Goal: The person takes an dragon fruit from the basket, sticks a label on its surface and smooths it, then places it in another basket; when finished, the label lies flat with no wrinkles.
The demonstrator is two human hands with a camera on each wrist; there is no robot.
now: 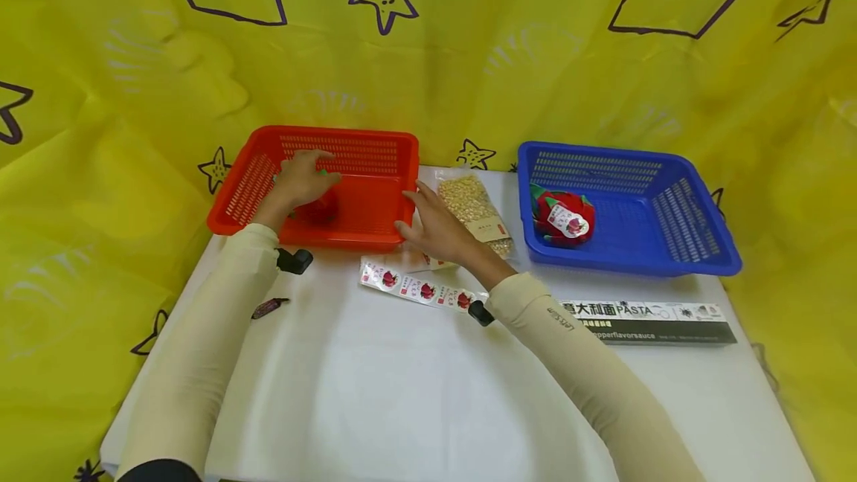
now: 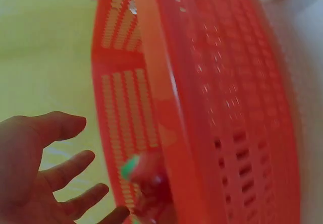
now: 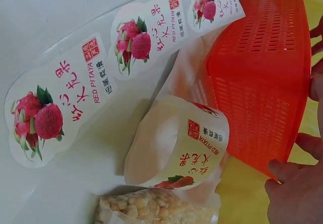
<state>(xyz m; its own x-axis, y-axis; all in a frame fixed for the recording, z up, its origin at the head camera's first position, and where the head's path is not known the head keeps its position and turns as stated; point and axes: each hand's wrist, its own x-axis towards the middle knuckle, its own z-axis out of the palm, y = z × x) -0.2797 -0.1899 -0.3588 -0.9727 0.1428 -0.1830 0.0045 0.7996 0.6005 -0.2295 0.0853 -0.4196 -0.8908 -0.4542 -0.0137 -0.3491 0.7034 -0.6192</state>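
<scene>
My left hand (image 1: 303, 183) is over the left part of a red plastic basket (image 1: 375, 203). Beneath it lies a red dragon fruit (image 1: 320, 210) with green tips, partly hidden by the hand. The left wrist view shows that hand with its fingers (image 2: 75, 169) spread and nothing in its grasp; the dragon fruit (image 2: 151, 191) sits inside the basket, blurred. At the basket's right rim, my right hand (image 1: 438, 227) touches the edge with extended fingers. Below it is a strip of red pitaya stickers (image 3: 133, 47), one end of which curls up beside the basket.
A clear bag of pale kernels (image 1: 472, 203) stands right of the red basket. Farther right, a blue basket (image 1: 643, 233) holds a labelled dragon fruit (image 1: 565, 218). In front lies a long pasta box (image 1: 663, 324). A small dark reddish item (image 1: 269, 308) lies at left.
</scene>
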